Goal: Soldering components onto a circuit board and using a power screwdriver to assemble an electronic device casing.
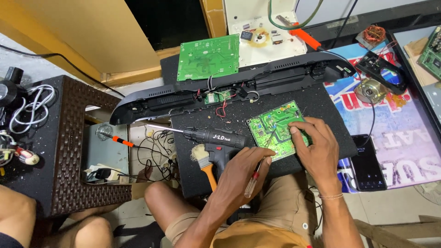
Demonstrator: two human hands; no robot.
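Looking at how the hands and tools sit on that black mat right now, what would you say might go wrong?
1. The left hand works a screwdriver on the green circuit board; a slip might scratch its traces or jab the right hand pressing the board down.
2. The cordless drill lies close beside the left hand and might get knocked.
3. The phone rests near the table's front edge and could be nudged off.

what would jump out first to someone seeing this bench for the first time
Mid-frame, the left hand grips a clear-handled screwdriver whose tip meets a green circuit board, which the right hand steadies on the black mat. Just left lies a black cordless drill. Behind them a long black curved housing spans the mat.
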